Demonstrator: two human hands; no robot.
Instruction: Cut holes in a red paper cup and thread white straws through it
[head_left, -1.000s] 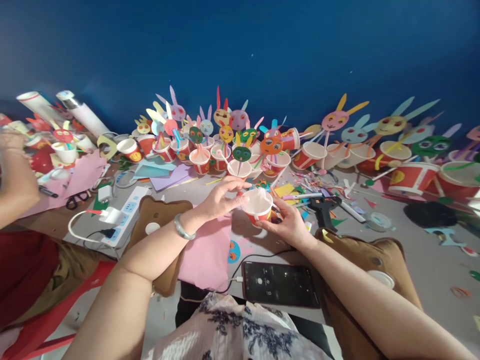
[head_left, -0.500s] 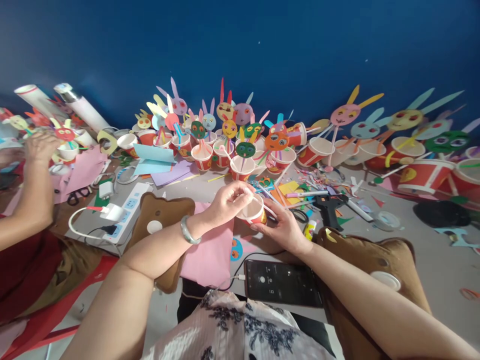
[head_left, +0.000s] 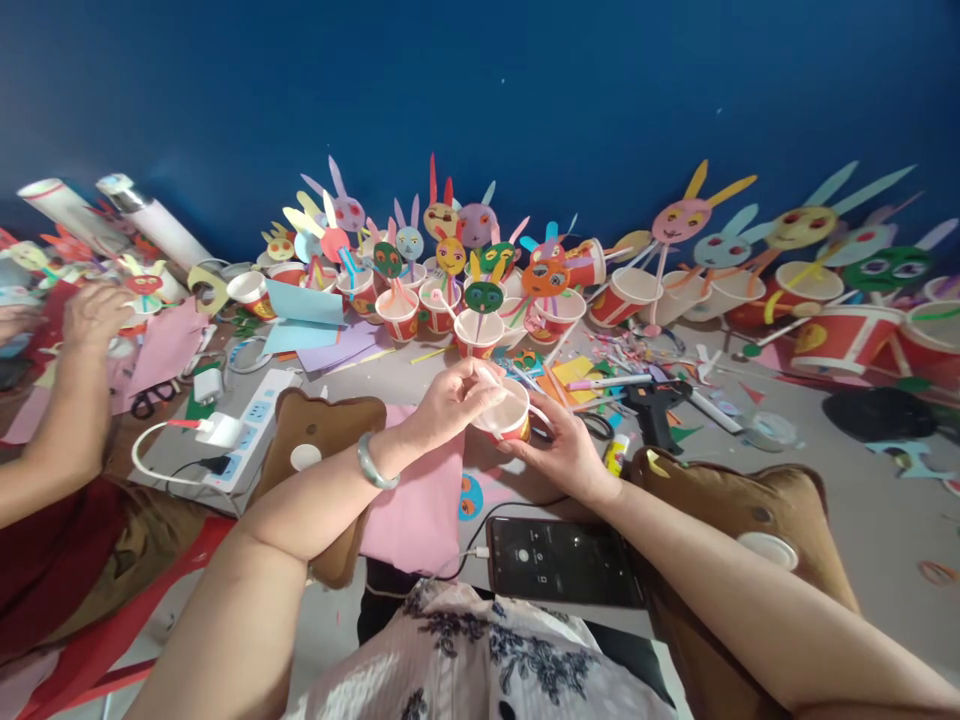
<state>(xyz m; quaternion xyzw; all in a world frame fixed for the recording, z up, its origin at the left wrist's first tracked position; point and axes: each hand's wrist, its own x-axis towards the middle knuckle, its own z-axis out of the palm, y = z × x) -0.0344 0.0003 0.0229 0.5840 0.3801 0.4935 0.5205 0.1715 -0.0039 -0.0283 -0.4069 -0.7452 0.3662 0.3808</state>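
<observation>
My right hand holds a red and white paper cup from its right side, fingers curled round it, the mouth tipped up towards me. At the cup's left rim my left hand, with a bracelet on its wrist, is closed in a pinch on a small white strip; its far end is hidden by the fingers and the cup. Below the cup lie a pink paper sheet and a blue paper face.
Paper cups with rabbit-faced paper figures line the back. A glue gun, glue stick and paper scraps lie right. Near me are a phone, two brown cushions and a power strip. Another person's hand works at left.
The view has shifted slightly, so the background sits a little further left. Both my hands keep their hold at the cup, which has tipped slightly more towards me.
</observation>
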